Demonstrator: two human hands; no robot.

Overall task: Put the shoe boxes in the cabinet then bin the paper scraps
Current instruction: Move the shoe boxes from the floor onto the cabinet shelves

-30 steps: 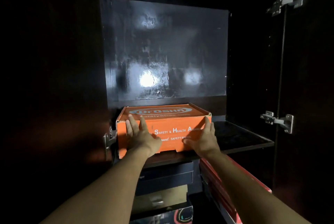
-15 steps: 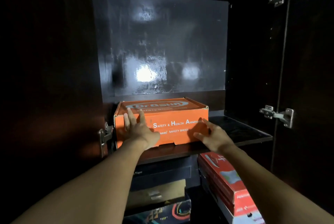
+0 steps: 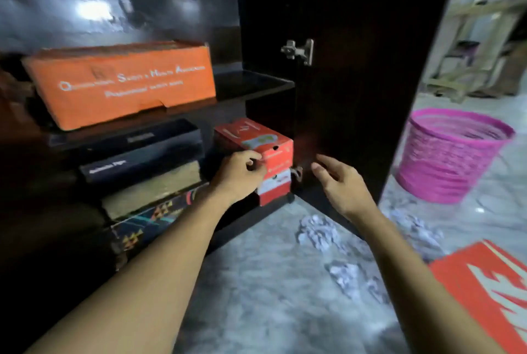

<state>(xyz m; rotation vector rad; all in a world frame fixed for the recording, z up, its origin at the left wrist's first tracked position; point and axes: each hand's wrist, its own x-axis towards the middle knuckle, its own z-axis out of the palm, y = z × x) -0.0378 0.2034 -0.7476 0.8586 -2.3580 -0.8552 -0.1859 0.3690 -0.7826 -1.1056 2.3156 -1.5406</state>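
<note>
The matte orange cardboard box (image 3: 122, 82) lay flat on the dark glossy cabinet's (image 3: 356, 82) upper shelf, white lettering forward. The left hand (image 3: 239, 174) curled before stacked red boxes (image 3: 278, 151), contact unclear; the right hand (image 3: 339, 185) hung loosely spread. Crumpled paper scraps (image 3: 316, 229) littered the marble floor (image 3: 256, 282) near a pink woven bin (image 3: 450, 159).

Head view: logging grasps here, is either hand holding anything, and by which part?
The right hand holds nothing, fingers spread. The left hand curls its fingers at the front end of the red shoe box; blur hides any grip.
</note>
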